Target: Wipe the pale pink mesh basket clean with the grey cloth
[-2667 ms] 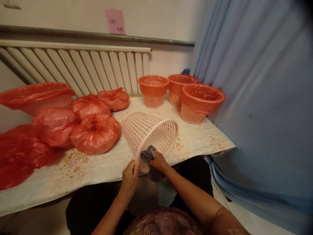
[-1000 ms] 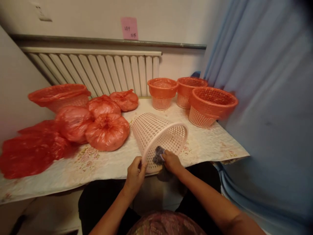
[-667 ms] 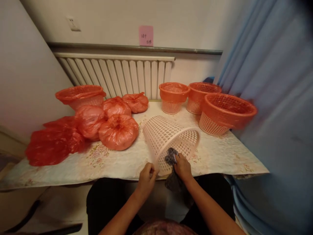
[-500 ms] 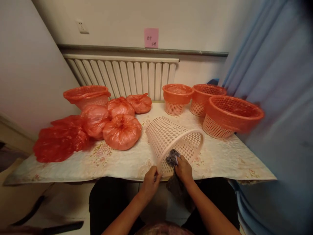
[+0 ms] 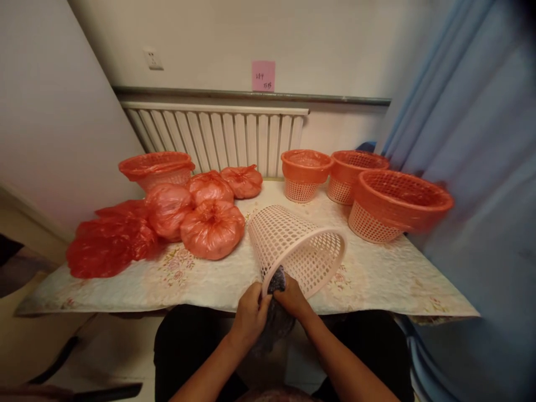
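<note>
A pale pink perforated plastic wastebasket [image 5: 281,231] lies on its side on the table, its open mouth facing me and to the right. My left hand [image 5: 250,311] grips the near rim at its left edge. In my right hand [image 5: 292,297] is a dark grey cloth [image 5: 277,280], pressed against the inside of the rim close to the left hand. The rest of the cloth hangs below the table edge, over the gap between my knees. Both hands are closed, and the right fingertips are partly hidden by the cloth and rim.
Several tied red plastic bags [image 5: 213,229] lie left of the wastebasket, with a loose red bag heap [image 5: 98,248] at far left. A red-lined basket [image 5: 159,167] stands behind them. Three more lined baskets [image 5: 374,220] stand at right, by a blue curtain [image 5: 469,167]. Behind is a radiator [image 5: 218,139].
My right hand and the cloth have moved left and down along the rim, up beside my left hand. The wastebasket has tilted slightly, and the view has shifted a little.
</note>
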The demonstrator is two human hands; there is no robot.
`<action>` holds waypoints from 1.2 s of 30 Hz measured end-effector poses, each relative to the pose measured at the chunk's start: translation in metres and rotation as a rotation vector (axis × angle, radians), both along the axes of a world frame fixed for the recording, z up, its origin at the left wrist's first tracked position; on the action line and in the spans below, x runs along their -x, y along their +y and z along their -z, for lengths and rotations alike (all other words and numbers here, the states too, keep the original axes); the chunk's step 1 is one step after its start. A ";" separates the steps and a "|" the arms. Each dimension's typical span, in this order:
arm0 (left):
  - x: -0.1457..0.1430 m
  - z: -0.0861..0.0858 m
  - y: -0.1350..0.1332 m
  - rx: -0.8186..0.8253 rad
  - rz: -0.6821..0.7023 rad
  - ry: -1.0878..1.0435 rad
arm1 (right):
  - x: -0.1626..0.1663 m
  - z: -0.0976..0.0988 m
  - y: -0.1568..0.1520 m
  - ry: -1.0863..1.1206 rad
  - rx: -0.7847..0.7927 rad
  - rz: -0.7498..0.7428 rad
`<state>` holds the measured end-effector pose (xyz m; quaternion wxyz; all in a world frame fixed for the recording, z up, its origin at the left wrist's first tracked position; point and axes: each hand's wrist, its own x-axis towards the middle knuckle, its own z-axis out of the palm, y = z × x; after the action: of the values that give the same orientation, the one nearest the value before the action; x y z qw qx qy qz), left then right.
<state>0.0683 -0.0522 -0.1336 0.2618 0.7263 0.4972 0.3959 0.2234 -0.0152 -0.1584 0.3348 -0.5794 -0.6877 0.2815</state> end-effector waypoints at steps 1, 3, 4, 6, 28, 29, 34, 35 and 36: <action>0.001 -0.002 0.000 -0.002 0.002 0.009 | -0.003 0.002 0.000 -0.029 -0.017 -0.009; 0.002 -0.004 0.000 -0.006 -0.008 0.021 | -0.015 0.009 -0.002 -0.097 -0.033 -0.008; 0.002 -0.003 0.001 -0.009 -0.016 0.027 | -0.023 0.013 -0.003 -0.129 -0.031 0.009; 0.003 -0.001 0.001 -0.011 -0.024 0.039 | -0.042 0.020 -0.005 -0.183 -0.022 0.067; 0.004 0.008 0.006 -0.065 0.063 0.038 | -0.010 -0.099 -0.043 -0.370 -0.903 -0.024; 0.005 0.009 0.006 -0.057 0.061 0.050 | -0.008 -0.098 -0.040 -0.404 -0.895 -0.036; 0.003 0.004 0.005 -0.053 0.030 0.051 | -0.010 -0.093 -0.030 -0.427 -0.919 -0.031; 0.003 0.003 0.005 -0.060 0.029 0.045 | -0.013 -0.094 -0.028 -0.424 -0.935 -0.021; 0.003 0.002 0.004 -0.066 0.028 0.042 | -0.016 -0.096 -0.025 -0.420 -0.954 -0.004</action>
<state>0.0653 -0.0485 -0.1355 0.2326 0.7495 0.4792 0.3931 0.2394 -0.0404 -0.0625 0.4159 -0.4051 -0.7928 -0.1851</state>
